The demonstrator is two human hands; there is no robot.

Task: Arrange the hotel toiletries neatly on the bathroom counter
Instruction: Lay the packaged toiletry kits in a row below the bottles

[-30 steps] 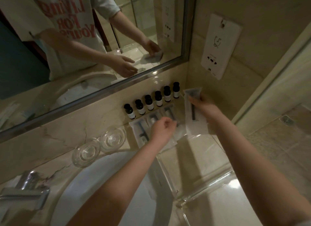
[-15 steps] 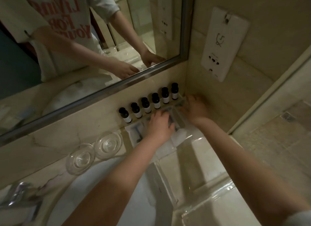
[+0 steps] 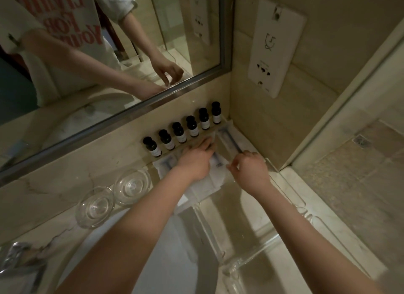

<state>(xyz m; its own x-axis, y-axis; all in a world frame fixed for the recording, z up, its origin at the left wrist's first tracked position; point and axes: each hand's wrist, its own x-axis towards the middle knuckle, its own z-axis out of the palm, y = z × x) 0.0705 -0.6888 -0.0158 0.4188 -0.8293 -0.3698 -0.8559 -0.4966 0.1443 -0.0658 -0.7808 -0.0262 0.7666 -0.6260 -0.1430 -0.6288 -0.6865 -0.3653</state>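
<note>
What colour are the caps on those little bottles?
The bottle caps are black; the head view shows them.

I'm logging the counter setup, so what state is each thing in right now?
bottles, six, upright, capped, in a row.
corner packet, lying flat, near end pinched by right hand.
other packets, flat, pressed under left hand.
glass dishes, two, empty, side by side.

6 sm. dark bottles [image 3: 192,127], 2 glass dishes [image 3: 133,185], 1 tap [image 3: 19,259], 1 mirror [image 3: 87,53]; white pkts [image 3: 229,140] partly covered, no. unclear.
</note>
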